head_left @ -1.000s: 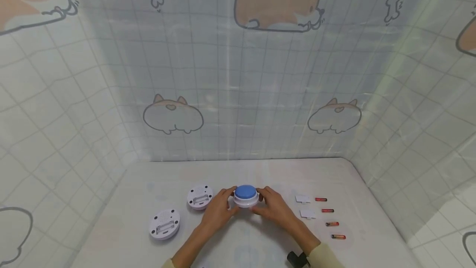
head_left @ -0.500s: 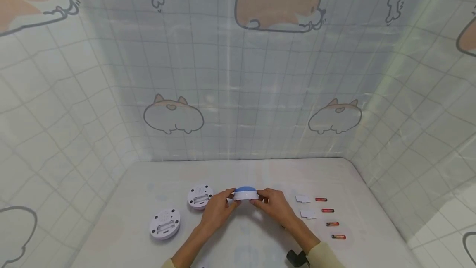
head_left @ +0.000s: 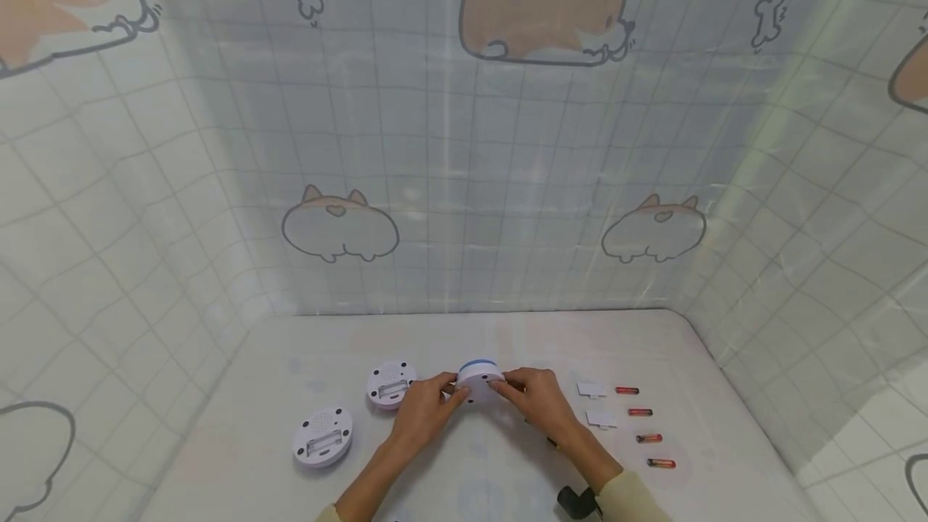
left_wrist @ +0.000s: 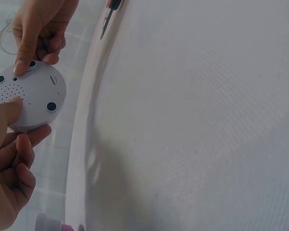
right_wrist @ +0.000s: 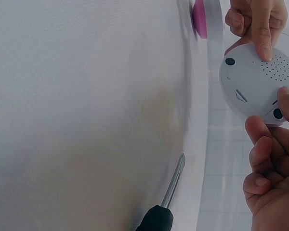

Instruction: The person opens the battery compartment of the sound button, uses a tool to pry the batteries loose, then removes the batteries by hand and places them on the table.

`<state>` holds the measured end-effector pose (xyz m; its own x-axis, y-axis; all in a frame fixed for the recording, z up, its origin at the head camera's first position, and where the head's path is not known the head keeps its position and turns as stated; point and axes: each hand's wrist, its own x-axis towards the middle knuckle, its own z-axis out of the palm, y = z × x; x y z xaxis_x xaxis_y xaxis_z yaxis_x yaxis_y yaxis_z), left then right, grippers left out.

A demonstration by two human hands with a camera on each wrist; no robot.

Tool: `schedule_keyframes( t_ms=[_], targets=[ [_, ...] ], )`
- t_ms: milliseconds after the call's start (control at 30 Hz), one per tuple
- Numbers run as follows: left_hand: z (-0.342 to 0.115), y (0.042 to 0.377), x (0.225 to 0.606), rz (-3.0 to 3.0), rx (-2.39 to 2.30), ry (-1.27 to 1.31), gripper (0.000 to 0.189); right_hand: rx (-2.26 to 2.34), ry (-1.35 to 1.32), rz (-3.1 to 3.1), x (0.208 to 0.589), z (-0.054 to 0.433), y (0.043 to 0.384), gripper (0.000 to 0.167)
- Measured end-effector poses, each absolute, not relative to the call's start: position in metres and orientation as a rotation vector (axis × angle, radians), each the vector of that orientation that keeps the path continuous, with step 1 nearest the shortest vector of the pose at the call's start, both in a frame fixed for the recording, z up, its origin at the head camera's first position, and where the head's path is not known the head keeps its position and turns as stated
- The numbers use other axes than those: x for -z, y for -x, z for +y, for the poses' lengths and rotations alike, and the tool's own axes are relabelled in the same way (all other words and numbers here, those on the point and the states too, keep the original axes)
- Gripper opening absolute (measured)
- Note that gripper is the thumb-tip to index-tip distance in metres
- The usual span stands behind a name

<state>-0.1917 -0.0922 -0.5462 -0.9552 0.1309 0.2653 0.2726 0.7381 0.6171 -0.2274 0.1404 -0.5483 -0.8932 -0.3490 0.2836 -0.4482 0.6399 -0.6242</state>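
Note:
A round white push-button sound device with a blue top (head_left: 474,384) is held off the table between both hands. Its perforated underside with dark rubber feet faces the person. My left hand (head_left: 424,411) pinches its left edge, thumb on the underside by the speaker holes. The right hand (head_left: 542,403) pinches the opposite edge, its thumb near a foot. In the left wrist view the device's underside (left_wrist: 41,89) shows a small slot. Its blue top is mostly hidden in the head view.
Two similar round devices (head_left: 322,437) lie underside up at left, battery bays uncovered. Two white battery covers (head_left: 601,419) and several red batteries (head_left: 640,412) lie at right. A black-handled screwdriver (right_wrist: 156,220) lies near the right forearm. Patterned curtain walls (head_left: 449,143) enclose the table.
The device has been lifted and tilted, its blue top turning away and its underside coming round toward the person. Both hands keep their grip on its edges.

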Motion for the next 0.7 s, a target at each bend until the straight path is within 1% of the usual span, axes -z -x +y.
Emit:
schedule_keyframes(
  t_ms=[433, 700],
  targets=[
    [-0.0895, 0.1914, 0.5468, -2.697, 1.080, 0.280, 0.039, -1.115, -0.639, -2.691, 0.5474, 0.1420, 0.2263, 0.041],
    [-0.0893, 0.1908, 0.5505, -2.676, 1.060, 0.260, 0.034, -1.100, -0.636, -2.795, 0.5505, 0.1434, 0.2247, 0.041]
  ],
)
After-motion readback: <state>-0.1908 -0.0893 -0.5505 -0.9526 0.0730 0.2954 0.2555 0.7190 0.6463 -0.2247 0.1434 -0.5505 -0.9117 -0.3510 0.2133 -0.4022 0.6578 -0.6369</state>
